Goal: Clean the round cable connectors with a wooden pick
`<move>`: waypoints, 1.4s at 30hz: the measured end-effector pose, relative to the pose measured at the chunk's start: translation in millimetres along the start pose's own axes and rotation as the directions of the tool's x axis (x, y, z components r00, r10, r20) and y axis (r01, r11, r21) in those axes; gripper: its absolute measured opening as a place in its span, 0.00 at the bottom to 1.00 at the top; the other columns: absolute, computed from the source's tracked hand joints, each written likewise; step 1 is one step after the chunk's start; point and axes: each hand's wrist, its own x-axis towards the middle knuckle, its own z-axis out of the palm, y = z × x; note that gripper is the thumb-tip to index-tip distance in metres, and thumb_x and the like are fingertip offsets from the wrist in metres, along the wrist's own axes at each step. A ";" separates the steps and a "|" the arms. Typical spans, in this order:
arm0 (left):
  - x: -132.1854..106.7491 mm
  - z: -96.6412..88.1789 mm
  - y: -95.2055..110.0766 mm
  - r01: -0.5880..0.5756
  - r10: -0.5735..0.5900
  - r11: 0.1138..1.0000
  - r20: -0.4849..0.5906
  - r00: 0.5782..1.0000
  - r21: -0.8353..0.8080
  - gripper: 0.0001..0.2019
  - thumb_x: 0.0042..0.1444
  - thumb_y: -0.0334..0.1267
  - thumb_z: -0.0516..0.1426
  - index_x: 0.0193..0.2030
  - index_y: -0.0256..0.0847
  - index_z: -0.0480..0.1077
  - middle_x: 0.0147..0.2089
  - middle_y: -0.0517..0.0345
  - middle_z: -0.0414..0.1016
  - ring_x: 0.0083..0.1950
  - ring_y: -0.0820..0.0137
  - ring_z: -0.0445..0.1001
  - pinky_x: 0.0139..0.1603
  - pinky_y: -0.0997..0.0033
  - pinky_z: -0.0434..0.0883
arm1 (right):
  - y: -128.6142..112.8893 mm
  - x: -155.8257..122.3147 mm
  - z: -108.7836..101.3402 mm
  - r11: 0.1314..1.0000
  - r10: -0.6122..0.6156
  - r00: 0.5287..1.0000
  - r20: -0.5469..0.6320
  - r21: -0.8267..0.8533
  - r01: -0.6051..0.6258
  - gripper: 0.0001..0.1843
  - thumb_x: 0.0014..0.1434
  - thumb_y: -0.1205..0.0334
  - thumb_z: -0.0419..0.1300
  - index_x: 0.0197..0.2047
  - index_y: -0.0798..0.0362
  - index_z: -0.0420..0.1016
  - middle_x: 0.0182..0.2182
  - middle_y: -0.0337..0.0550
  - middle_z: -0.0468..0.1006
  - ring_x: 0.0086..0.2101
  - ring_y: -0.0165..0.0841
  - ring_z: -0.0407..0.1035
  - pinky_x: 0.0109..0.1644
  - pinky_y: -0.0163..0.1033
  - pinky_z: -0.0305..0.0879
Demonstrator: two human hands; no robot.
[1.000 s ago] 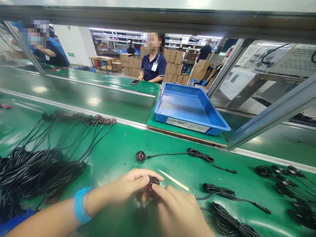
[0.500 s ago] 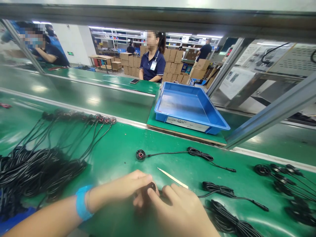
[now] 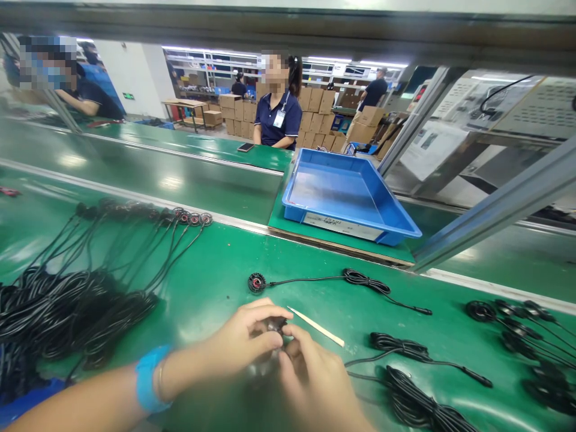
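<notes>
My left hand (image 3: 240, 339), with a blue band on its wrist, is closed around a small round black part (image 3: 275, 325). The fingertips of my right hand (image 3: 317, 372) pinch the same part from the right. Fingers cover most of it and it is blurred. A pale pointed stick (image 3: 317, 327) lies just beyond my right hand. Farther out rests a black ring-shaped part with a red centre (image 3: 256, 282), joined to a bundled black cable (image 3: 366, 280). Right of my right hand is another bundled cable (image 3: 398, 344), whose lead runs back towards that hand.
A large cable heap (image 3: 85, 306) with round heads covers the left side. More black round parts (image 3: 481, 311) lie at right, near a thick cable coil (image 3: 423, 399). A blue tray (image 3: 351, 228) stands beyond the metal edge, beside a slanting post (image 3: 499, 207). A person (image 3: 276, 120) faces me.
Both hands have turned the black part and shifted their grip. My left thumb now lies in front of it, and my right fingers have moved to its right side.
</notes>
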 end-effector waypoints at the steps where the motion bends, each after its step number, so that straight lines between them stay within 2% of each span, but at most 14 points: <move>1: 0.5 -0.2 -0.8 0.018 -0.018 0.999 -0.002 1.000 -0.036 0.21 0.56 0.51 0.61 0.51 0.40 0.75 0.47 0.49 0.69 0.42 0.64 0.72 0.41 0.68 0.70 | -1.2 0.8 -0.5 1.000 0.002 1.000 -0.020 0.019 -0.002 0.15 0.64 0.62 0.52 0.54 0.50 0.64 0.25 0.33 0.75 0.25 0.29 0.73 0.27 0.32 0.65; 5: 1.9 -2.5 -7.6 0.161 -0.145 0.952 0.079 0.986 -0.259 0.25 0.61 0.54 0.56 0.57 0.39 0.71 0.40 0.49 0.75 0.35 0.67 0.74 0.38 0.69 0.70 | 0.6 0.2 -2.1 0.997 -0.007 0.994 -0.113 0.082 0.016 0.17 0.64 0.62 0.53 0.56 0.49 0.65 0.28 0.34 0.76 0.25 0.28 0.73 0.31 0.32 0.69; 7: 1.8 -3.4 -10.9 0.193 -0.166 0.932 0.113 0.980 -0.308 0.25 0.61 0.54 0.56 0.57 0.38 0.71 0.38 0.49 0.76 0.33 0.69 0.74 0.36 0.70 0.69 | 4.0 -1.6 -1.9 0.994 -0.039 0.994 -0.107 0.095 0.049 0.18 0.64 0.63 0.53 0.57 0.48 0.65 0.30 0.35 0.78 0.28 0.28 0.73 0.34 0.32 0.70; 11: 2.3 -4.2 -13.9 0.236 -0.196 0.925 0.158 0.968 -0.298 0.26 0.62 0.56 0.53 0.55 0.36 0.73 0.33 0.51 0.74 0.29 0.71 0.72 0.31 0.74 0.66 | 9.1 -2.8 -3.1 0.988 -0.140 0.990 0.021 0.064 0.139 0.19 0.64 0.64 0.53 0.58 0.46 0.65 0.38 0.39 0.79 0.36 0.31 0.75 0.40 0.35 0.70; 15: 3.8 -4.9 -13.3 0.278 -0.225 0.924 0.212 0.951 -0.264 0.29 0.61 0.59 0.52 0.52 0.34 0.75 0.26 0.55 0.71 0.24 0.72 0.69 0.25 0.76 0.64 | 8.7 -0.3 -5.8 0.989 -0.149 0.988 0.048 0.006 0.149 0.17 0.65 0.64 0.53 0.56 0.45 0.66 0.37 0.39 0.79 0.35 0.32 0.74 0.38 0.37 0.68; 18: 4.2 -4.7 -10.2 0.242 -0.202 0.932 0.168 0.965 -0.270 0.26 0.59 0.57 0.56 0.52 0.36 0.74 0.29 0.55 0.72 0.26 0.73 0.69 0.27 0.76 0.64 | 7.4 0.4 -5.6 0.997 -0.077 0.996 0.039 0.023 0.076 0.18 0.63 0.63 0.54 0.56 0.44 0.64 0.36 0.37 0.78 0.34 0.32 0.74 0.37 0.37 0.68; 22: 4.9 -3.2 -2.3 0.202 -0.188 0.901 0.076 0.979 -0.384 0.26 0.56 0.55 0.60 0.53 0.36 0.72 0.34 0.53 0.74 0.31 0.71 0.72 0.33 0.72 0.68 | 7.9 -0.9 -4.2 0.977 0.057 0.997 0.051 0.200 -0.067 0.23 0.61 0.64 0.57 0.58 0.46 0.58 0.30 0.32 0.74 0.28 0.28 0.72 0.34 0.32 0.69; 24: 6.3 -2.8 1.3 0.205 -0.205 0.875 0.046 0.978 -0.438 0.27 0.54 0.55 0.62 0.51 0.34 0.73 0.34 0.53 0.73 0.31 0.70 0.72 0.34 0.71 0.69 | 8.7 -1.6 -4.1 0.956 0.106 0.993 0.059 0.270 -0.118 0.22 0.60 0.64 0.57 0.56 0.46 0.58 0.30 0.31 0.74 0.28 0.26 0.72 0.35 0.31 0.69; 27: 8.5 -2.8 4.1 0.214 -0.228 0.854 0.029 0.973 -0.473 0.26 0.54 0.55 0.62 0.49 0.32 0.73 0.36 0.52 0.73 0.29 0.72 0.71 0.31 0.73 0.69 | 9.3 -1.7 -5.2 0.931 0.155 0.987 0.046 0.327 -0.161 0.15 0.62 0.64 0.57 0.51 0.46 0.64 0.31 0.32 0.75 0.29 0.25 0.72 0.35 0.29 0.69; 31: 9.1 -3.2 3.6 0.213 -0.235 0.848 0.015 0.972 -0.486 0.24 0.55 0.53 0.62 0.50 0.35 0.72 0.38 0.52 0.73 0.28 0.74 0.71 0.27 0.74 0.68 | 7.4 -0.1 -9.6 0.901 0.206 0.978 0.018 0.386 -0.197 0.05 0.63 0.61 0.57 0.43 0.47 0.72 0.30 0.33 0.78 0.28 0.26 0.73 0.33 0.28 0.68; 35: 6.8 -3.3 1.3 0.207 -0.223 0.856 0.023 0.975 -0.475 0.23 0.56 0.53 0.61 0.49 0.35 0.73 0.38 0.52 0.73 0.28 0.73 0.72 0.28 0.74 0.69 | 4.3 1.9 -15.0 0.894 0.233 0.972 -0.018 0.397 -0.206 0.06 0.65 0.59 0.57 0.41 0.46 0.74 0.31 0.34 0.79 0.29 0.27 0.74 0.32 0.28 0.68; 38: 5.0 -3.7 1.0 0.211 -0.216 0.857 0.045 0.975 -0.469 0.24 0.56 0.51 0.62 0.51 0.33 0.73 0.35 0.52 0.72 0.29 0.72 0.72 0.30 0.73 0.69 | 3.0 2.3 -17.0 0.928 0.204 0.975 -0.090 0.336 -0.164 0.06 0.65 0.60 0.56 0.40 0.46 0.75 0.30 0.35 0.78 0.29 0.27 0.72 0.32 0.29 0.66; 42: 4.1 -4.8 2.0 0.222 -0.216 0.866 0.066 0.974 -0.449 0.24 0.55 0.49 0.63 0.53 0.34 0.72 0.34 0.54 0.72 0.29 0.72 0.71 0.31 0.73 0.69 | 2.3 2.4 -17.3 0.957 0.147 0.981 -0.129 0.271 -0.108 0.06 0.65 0.61 0.56 0.40 0.47 0.74 0.28 0.35 0.75 0.26 0.27 0.69 0.28 0.30 0.64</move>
